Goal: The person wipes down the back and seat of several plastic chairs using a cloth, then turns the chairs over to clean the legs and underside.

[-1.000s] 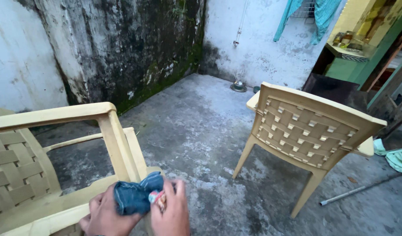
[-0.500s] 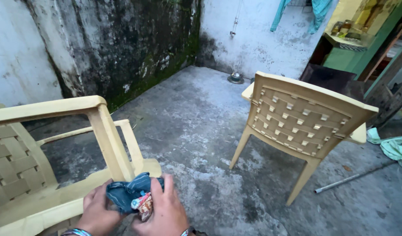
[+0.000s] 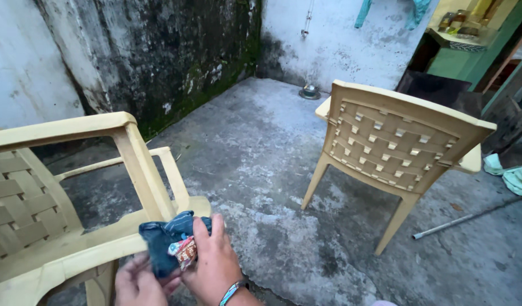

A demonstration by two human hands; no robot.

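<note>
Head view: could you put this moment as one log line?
hands: both on blue cloth | left hand under | right hand pinching cloth, small red packet | at near chair seat edge | second chair apart

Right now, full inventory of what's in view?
plastic chairs: 2, beige; near chair at left, far chair at right, its back toward the camera
blue cloth: 1, dark blue, bunched on the near chair's seat edge, held by both hands
small packet: 1, red and white, against the cloth
pipe: 1, grey, on the floor at right
green cloth: 1, pale green, floor, right edge
metal bowl: 1, by the far wall
left hand: under the cloth
right hand: fingers over cloth and packet
</note>
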